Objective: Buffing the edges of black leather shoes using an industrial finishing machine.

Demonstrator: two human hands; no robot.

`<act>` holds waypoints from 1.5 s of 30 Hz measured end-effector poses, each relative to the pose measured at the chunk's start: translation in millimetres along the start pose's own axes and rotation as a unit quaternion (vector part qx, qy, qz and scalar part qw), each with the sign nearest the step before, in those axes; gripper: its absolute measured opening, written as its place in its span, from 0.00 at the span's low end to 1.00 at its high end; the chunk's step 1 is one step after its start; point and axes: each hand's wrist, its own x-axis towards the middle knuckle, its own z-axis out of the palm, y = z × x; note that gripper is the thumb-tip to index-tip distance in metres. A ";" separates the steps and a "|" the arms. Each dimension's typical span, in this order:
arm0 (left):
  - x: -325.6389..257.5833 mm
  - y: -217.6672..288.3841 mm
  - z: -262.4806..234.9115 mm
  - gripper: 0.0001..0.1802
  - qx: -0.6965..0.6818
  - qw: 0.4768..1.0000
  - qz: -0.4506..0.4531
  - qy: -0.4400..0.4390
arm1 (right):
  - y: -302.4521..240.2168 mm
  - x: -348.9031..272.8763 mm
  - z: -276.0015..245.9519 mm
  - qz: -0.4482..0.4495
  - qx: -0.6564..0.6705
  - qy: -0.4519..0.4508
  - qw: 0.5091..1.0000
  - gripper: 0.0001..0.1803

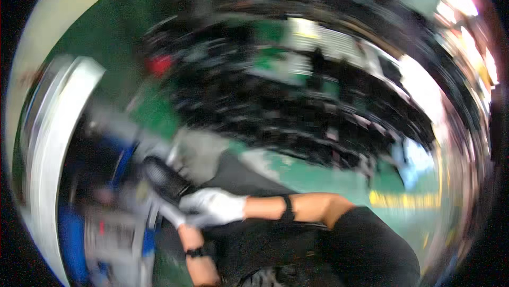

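Note:
My right hand [214, 206], in a white glove, is closed at the near end of a dark, long, rounded piece [163, 176] that looks like a black shoe. Motion blur hides its details. Just below it is my left hand [170, 214], also gloved in white, close against the piece's lower side. Its fingers are smeared, so their grip does not show. Each wrist wears a black band. Both hands meet in front of my lap, left of the middle of the view.
A pale upright panel [58, 154] stands at the far left. Grey and blue equipment [114, 234] sits beside my left arm. Across the green floor [313, 178] lie rows of many blurred black items [254, 106]. A yellow floor line [405, 200] and a light-blue item [413, 159] appear at right.

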 end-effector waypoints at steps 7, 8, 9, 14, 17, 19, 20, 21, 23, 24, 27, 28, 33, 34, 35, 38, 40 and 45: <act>26.6 101.2 25.1 0.32 -0.179 0.909 0.354 0.131 | 44.3 103.2 60.8 -0.076 0.031 0.018 0.996 0.12; 29.6 111.7 19.5 0.32 -0.159 0.903 0.384 0.107 | 47.5 115.9 64.4 -0.251 -0.304 0.093 0.914 0.20; 24.7 114.7 14.8 0.32 -0.271 0.901 0.330 0.080 | 47.9 126.8 71.8 -0.233 -0.280 0.083 0.927 0.21; 67.9 131.4 -32.5 0.33 -0.266 0.890 0.348 0.126 | 102.1 181.5 97.9 -0.268 -0.316 -0.011 0.910 0.13; 79.9 149.4 -60.9 0.36 -0.185 0.893 0.384 0.147 | 118.1 212.6 114.8 -0.309 -0.366 -0.084 0.874 0.05; 78.0 164.9 -57.6 0.36 -0.243 0.886 0.350 0.184 | 98.9 235.4 116.0 -0.331 -0.319 -0.009 0.888 0.04; 80.5 175.3 -46.5 0.36 -0.300 0.877 0.312 0.207 | 90.1 244.9 110.8 -0.347 -0.281 0.073 0.892 0.02; 78.9 187.0 -46.4 0.32 -0.316 0.869 0.322 0.202 | 92.9 249.0 112.8 -0.329 -0.315 0.030 0.890 0.07; 73.4 196.0 -42.9 0.32 -0.308 0.869 0.326 0.210 | 102.1 251.8 115.8 -0.296 -0.354 -0.004 0.887 0.07; 74.3 201.3 -42.3 0.32 -0.299 0.870 0.330 0.213 | 105.5 252.7 118.1 -0.263 -0.396 -0.036 0.879 0.06; 66.8 209.4 -48.9 0.31 -0.271 0.872 0.337 0.228 | 92.3 259.3 127.3 -0.177 -0.449 -0.140 0.864 0.13; 63.8 212.3 -48.6 0.31 -0.262 0.873 0.340 0.230 | 92.5 260.8 128.9 -0.181 -0.445 -0.132 0.867 0.14; 62.1 222.7 -42.5 0.30 -0.224 0.884 0.346 0.222 | 95.5 264.6 126.8 -0.192 -0.437 -0.081 0.875 0.16; 60.0 223.9 -44.0 0.29 -0.214 0.885 0.348 0.224 | 97.2 265.2 129.1 -0.195 -0.431 -0.070 0.878 0.16; 58.2 224.8 -45.0 0.29 -0.203 0.886 0.351 0.224 | 99.0 265.6 130.8 -0.198 -0.426 -0.059 0.881 0.16; 50.9 228.0 -48.3 0.28 -0.168 0.889 0.362 0.227 | 103.1 268.1 136.0 -0.211 -0.407 -0.024 0.888 0.18; 47.9 228.7 -49.0 0.28 -0.144 0.890 0.369 0.227 | 107.2 269.9 138.5 -0.220 -0.395 0.001 0.892 0.18; 70.1 207.6 -61.7 0.27 -0.205 0.887 0.347 0.223 | 123.1 277.6 132.8 -0.230 -0.386 0.057 0.891 0.20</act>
